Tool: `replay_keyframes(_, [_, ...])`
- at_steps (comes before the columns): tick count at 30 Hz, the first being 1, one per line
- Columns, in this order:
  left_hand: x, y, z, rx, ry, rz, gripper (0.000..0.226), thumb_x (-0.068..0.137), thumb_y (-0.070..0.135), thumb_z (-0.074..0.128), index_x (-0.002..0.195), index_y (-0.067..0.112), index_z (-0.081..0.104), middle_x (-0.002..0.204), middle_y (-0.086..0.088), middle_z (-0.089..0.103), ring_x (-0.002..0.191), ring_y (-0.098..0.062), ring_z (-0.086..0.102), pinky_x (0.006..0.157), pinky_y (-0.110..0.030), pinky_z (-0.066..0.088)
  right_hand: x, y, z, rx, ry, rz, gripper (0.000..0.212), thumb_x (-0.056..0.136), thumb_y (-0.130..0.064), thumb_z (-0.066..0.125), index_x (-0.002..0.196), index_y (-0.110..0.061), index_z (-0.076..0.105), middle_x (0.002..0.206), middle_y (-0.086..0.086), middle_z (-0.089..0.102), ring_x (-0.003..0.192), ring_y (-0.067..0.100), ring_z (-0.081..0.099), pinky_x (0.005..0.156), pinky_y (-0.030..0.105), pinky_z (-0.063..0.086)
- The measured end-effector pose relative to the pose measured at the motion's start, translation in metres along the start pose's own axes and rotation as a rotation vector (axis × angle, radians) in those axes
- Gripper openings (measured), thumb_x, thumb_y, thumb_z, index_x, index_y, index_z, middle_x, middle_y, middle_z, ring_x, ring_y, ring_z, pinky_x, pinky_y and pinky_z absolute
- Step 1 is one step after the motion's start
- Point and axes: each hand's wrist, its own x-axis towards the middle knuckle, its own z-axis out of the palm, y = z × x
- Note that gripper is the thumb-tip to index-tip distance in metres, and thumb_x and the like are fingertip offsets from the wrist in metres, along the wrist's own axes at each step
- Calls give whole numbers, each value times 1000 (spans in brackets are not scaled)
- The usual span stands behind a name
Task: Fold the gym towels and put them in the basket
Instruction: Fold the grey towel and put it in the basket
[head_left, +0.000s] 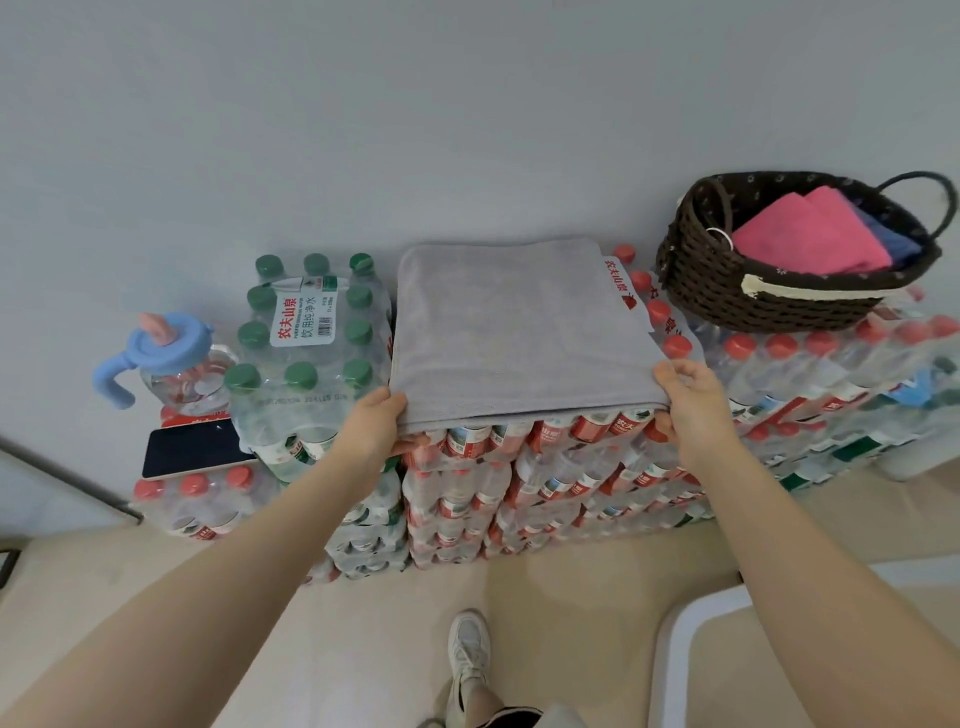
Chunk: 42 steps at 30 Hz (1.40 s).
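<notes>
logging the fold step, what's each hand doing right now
Left hand: holding the near left corner of the grey towel.
Right hand: holding the towel's near right corner.

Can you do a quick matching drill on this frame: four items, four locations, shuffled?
Items:
1. grey towel
2. pink towel
3. phone
4. blue-lidded cup

Places:
A. inside the basket
B. lying flat at the left, in front of the cup
C. far left, beside the green-capped bottle pack
D. spread on the red-capped bottle packs, its near corners held by the left hand and the right hand

Pairs: 1-D, 2-A, 3-B, 4-C
</notes>
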Motion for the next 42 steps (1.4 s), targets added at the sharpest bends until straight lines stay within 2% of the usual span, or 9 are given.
replay_keyframes(4, [-13, -1, -11, 18, -8, 161, 29, 99, 8, 31, 116, 27, 46, 84, 2, 55, 60, -11, 49, 54, -22, 48, -18, -4, -16, 221, -162, 1, 16, 95, -9, 46, 88, -22, 52, 84, 0, 50, 43, 1, 45, 34, 13, 35])
replay_keyframes(8, [-26, 3, -24, -129, -197, 188, 33, 89, -1, 32, 92, 12, 62, 97, -10, 56, 68, -12, 55, 53, -18, 49, -33, -2, -31, 453, -302, 75, 29, 94, -2, 30, 76, -13, 51, 74, 5, 57, 46, 8, 56, 42, 17, 46])
replay_keyframes(13, [-22, 12, -37, 48, -391, 250, 54, 64, -12, 45, 112, 10, 57, 102, -7, 63, 87, -14, 63, 71, -19, 50, -32, -5, -39, 364, -390, 43, 36, 79, 13, 32, 94, -11, 56, 81, -1, 74, 79, 11, 71, 64, 20, 57])
replay_keyframes(19, [-5, 50, -26, 517, -241, 382, 13, 90, 14, 55, 90, 21, 66, 77, -4, 70, 70, -7, 65, 72, -20, 50, 4, -30, -21, -59, -204, -180, 14, 91, -7, 54, 83, -18, 61, 63, -3, 65, 60, 6, 61, 63, 18, 48])
replay_keyframes(23, [30, 76, -13, 548, -12, 353, 29, 92, 35, 50, 85, 13, 67, 94, -6, 61, 86, -20, 54, 74, -31, 43, 43, -53, -7, -201, -144, -293, 17, 88, -19, 61, 78, -4, 64, 69, 5, 50, 62, 16, 44, 59, 25, 36])
replay_keyframes(27, [62, 95, 7, 444, -21, 322, 24, 94, 35, 46, 96, 19, 65, 96, 3, 63, 91, -17, 57, 80, -28, 46, 86, -77, 14, -334, -283, -270, 28, 91, -18, 56, 90, 10, 59, 75, 11, 50, 59, 14, 44, 46, 15, 37])
replay_keyframes(33, [112, 113, 27, 107, 48, 118, 23, 93, 32, 50, 78, 22, 63, 81, -3, 64, 78, -23, 59, 76, -32, 49, 143, -84, 46, -154, -308, -98, 14, 88, -15, 57, 78, -5, 60, 78, 11, 57, 74, 22, 53, 63, 28, 39])
replay_keyframes(36, [132, 108, 29, 231, 125, 82, 29, 91, 36, 48, 81, 12, 62, 84, -10, 63, 80, -26, 58, 83, -41, 49, 159, -76, 53, -232, -334, -43, 18, 89, -15, 56, 84, 0, 66, 81, 13, 65, 76, 24, 59, 68, 31, 44])
replay_keyframes(42, [149, 109, 38, 563, 267, 289, 29, 96, 26, 38, 74, 8, 45, 67, -2, 47, 62, -14, 41, 55, -28, 32, 181, -66, 58, -284, -237, -65, 25, 90, -17, 54, 80, 2, 66, 80, 22, 63, 76, 22, 56, 72, 32, 41])
